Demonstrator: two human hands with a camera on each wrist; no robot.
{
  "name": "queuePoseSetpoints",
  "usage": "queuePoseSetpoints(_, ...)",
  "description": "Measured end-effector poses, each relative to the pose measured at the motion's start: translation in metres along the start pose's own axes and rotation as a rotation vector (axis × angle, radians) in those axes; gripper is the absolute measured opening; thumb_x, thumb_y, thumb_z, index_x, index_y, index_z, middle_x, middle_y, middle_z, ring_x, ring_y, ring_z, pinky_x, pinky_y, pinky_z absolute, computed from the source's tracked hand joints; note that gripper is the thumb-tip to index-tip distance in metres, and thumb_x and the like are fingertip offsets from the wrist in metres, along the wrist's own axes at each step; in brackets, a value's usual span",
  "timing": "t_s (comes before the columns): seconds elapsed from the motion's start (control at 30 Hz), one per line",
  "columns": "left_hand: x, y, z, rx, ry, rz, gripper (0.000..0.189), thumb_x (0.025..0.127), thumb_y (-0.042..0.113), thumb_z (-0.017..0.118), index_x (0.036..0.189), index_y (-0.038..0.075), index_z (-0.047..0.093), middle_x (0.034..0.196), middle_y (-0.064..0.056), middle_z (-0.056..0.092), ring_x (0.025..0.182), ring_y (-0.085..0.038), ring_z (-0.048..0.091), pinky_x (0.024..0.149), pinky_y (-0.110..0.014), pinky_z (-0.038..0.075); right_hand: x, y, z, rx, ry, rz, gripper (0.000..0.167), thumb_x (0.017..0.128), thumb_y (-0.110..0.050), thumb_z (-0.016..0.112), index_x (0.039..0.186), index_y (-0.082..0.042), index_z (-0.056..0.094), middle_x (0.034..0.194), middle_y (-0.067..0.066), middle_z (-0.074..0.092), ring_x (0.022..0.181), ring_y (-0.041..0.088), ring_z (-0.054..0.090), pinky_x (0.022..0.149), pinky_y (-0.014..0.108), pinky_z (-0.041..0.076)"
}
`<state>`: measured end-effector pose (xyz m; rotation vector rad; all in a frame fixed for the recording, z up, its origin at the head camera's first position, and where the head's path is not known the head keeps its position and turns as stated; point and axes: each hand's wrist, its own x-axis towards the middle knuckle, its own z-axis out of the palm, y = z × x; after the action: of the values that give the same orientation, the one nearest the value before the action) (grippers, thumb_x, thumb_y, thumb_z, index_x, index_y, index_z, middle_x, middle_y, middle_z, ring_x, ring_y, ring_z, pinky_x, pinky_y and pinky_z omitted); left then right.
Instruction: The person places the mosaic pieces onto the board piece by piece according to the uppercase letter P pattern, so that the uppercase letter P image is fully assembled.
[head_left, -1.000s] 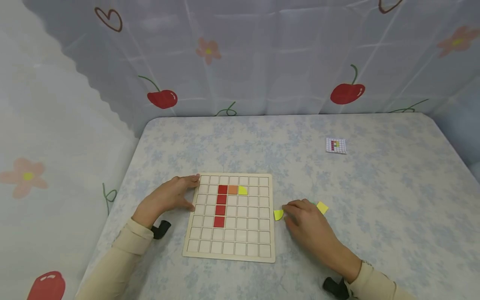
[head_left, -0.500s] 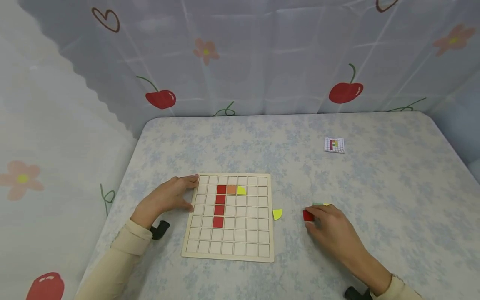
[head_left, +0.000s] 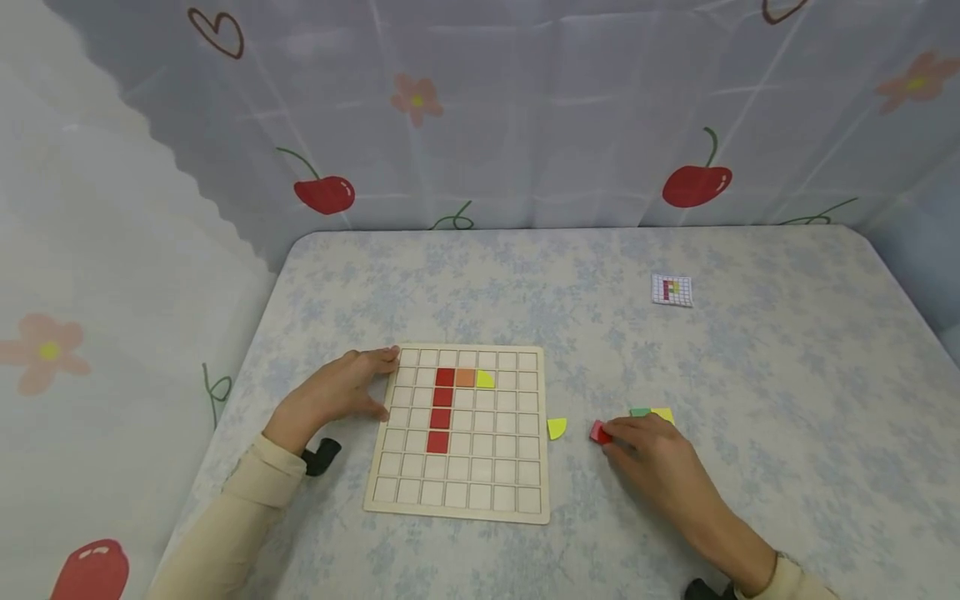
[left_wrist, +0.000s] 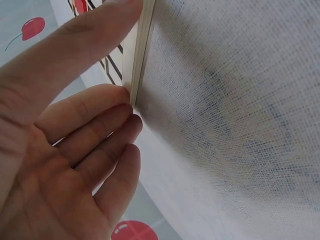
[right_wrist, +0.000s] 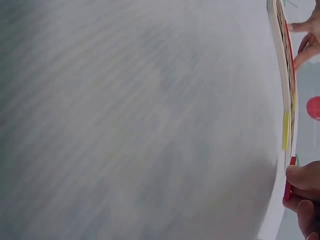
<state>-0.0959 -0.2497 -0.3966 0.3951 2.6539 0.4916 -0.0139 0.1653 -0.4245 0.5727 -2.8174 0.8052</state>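
Observation:
My right hand (head_left: 660, 471) pinches a small red square tile (head_left: 598, 432) between thumb and fingers. The tile is tilted, right of the wooden grid board (head_left: 480, 497); it also shows in the right wrist view as a thin red edge (right_wrist: 288, 189). Relaxed fingers of my left hand (head_left: 333, 392) touch the board's left edge near its upper corner, the thumb lower down. On the board lie a column of several red tiles (head_left: 441, 418), an orange square (head_left: 465, 378) and a yellow quarter-round tile (head_left: 485, 380). Another yellow quarter-round tile (head_left: 556, 429) lies just off the right edge.
Past the right fingers, a green piece (head_left: 640, 412) and a yellow piece (head_left: 664, 413) lie partly hidden by the hand. A small printed grid card (head_left: 672, 291) lies at the back right of the cloth-covered table (head_left: 450, 292).
My right hand left the loose yellow quarter-round tile, moved right to the red tile, and has now tilted it and shifted slightly left with it. The left hand stays at the board.

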Motion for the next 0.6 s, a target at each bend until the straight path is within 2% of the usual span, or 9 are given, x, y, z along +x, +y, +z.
queuePoseSetpoints(0.1,-0.001,0.001,0.001,-0.014,-0.004,-0.012,0.097,0.073,0.019,0.088,0.152,0.002,0.035,0.148,-0.010,0.047,0.137,-0.040,0.038,0.104,-0.053,0.042,0.004,-0.008,0.007,0.034,0.032,-0.078,0.032,0.068,0.001,0.088,0.098,-0.003,0.079,0.097,0.000,0.074,0.085,0.012,0.063,0.067,0.026,0.056)
queuePoseSetpoints(0.2,-0.001,0.001,0.000,-0.022,-0.008,-0.019,0.099,0.073,0.019,0.089,0.153,0.003,0.033,0.148,-0.010,0.047,0.138,-0.039,0.036,0.104,-0.053,0.041,0.008,-0.018,0.016,0.075,0.023,-0.141,0.033,0.067,0.002,0.088,0.098,-0.003,0.079,0.096,0.001,0.074,0.085,0.012,0.063,0.067,0.023,0.055)
queuePoseSetpoints(0.43,0.000,0.001,0.000,-0.005,-0.008,-0.015,0.094,0.073,0.019,0.088,0.151,0.002,0.038,0.151,-0.012,0.042,0.137,-0.039,0.038,0.103,-0.052,0.042,0.018,-0.050,0.037,0.145,-0.106,-0.214,0.027,0.075,-0.006,0.085,0.101,-0.004,0.079,0.100,0.001,0.074,0.090,0.013,0.063,0.073,0.023,0.055)
queuePoseSetpoints(0.6,0.001,0.002,-0.002,0.004,-0.011,0.000,0.095,0.072,0.019,0.089,0.150,0.001,0.038,0.152,-0.013,0.041,0.139,-0.038,0.036,0.105,-0.052,0.041,0.034,-0.078,0.048,0.182,-0.181,-0.317,0.018,0.082,-0.009,0.080,0.099,-0.005,0.079,0.100,0.001,0.073,0.091,0.014,0.062,0.076,0.023,0.054)
